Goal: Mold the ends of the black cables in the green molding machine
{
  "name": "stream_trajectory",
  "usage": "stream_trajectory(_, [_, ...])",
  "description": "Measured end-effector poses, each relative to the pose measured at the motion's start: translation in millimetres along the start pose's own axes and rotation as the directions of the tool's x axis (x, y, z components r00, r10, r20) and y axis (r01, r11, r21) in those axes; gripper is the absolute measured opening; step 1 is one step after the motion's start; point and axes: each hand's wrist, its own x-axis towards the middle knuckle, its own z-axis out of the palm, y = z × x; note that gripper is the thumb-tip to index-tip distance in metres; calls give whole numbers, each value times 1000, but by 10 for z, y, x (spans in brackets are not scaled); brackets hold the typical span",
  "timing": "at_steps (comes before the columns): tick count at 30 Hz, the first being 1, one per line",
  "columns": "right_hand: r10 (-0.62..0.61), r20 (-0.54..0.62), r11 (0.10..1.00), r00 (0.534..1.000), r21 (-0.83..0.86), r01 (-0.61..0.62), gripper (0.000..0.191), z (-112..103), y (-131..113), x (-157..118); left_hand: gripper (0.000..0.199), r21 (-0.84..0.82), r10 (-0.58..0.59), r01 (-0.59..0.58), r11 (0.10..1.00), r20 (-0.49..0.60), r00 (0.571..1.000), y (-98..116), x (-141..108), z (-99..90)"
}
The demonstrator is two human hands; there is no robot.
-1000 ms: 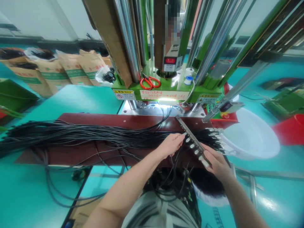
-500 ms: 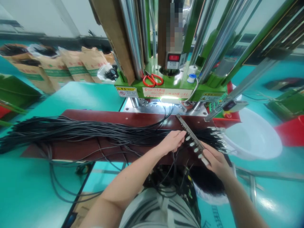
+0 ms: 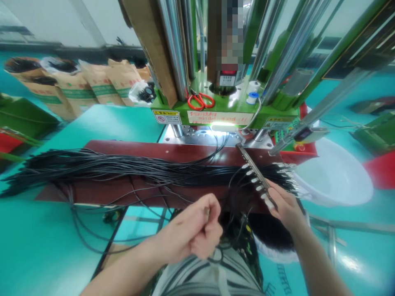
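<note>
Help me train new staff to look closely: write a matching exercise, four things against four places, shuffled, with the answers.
1. Bar
2. Scissors
3. Cables
4. Tub

A. On the green machine
B. To the right of the brown board
C. In the right hand
D. In a long bundle lying across the board

Pairs: 1-C, 2-A, 3-D, 4-B

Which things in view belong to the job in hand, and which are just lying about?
Seemingly in the job:
metal bar with pale connectors, in the right hand
black cables on the brown board

Seemingly just lying about:
red-handled scissors and blue-and-white spool on the green machine
paper sacks
</note>
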Motion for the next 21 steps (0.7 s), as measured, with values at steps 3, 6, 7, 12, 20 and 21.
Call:
stream_trajectory(3, [3, 2, 1000, 1000, -16, -3, 48, -6, -6, -26, 40, 18, 117, -116, 993, -185, 976, 93, -43, 28])
stream_trajectory(6, [-20, 46, 1000, 999, 23, 19, 51, -49, 40, -34, 27, 143, 409, -387, 911, -433, 803, 218, 239, -137])
stream_trajectory(7, [-35, 71, 999, 997, 36, 33, 52, -67, 61, -33, 25, 178, 468, -438, 881, -458, 756, 228, 387, -216])
stream_trajectory(12, [-77, 119, 997, 990, 21, 75, 47, -146, 128, -15, 27, 337, 362, -231, 913, -405, 840, -8, 1124, -466])
stream_trajectory(20, [-86, 171, 996, 981, -21, 91, 48, -198, 175, 44, 29, 527, 298, -86, 845, -331, 895, -181, 1408, -415])
stream_trajectory(21, [-89, 178, 995, 980, -26, 95, 49, -195, 172, 44, 29, 523, 290, -78, 849, -336, 896, -169, 1407, -419])
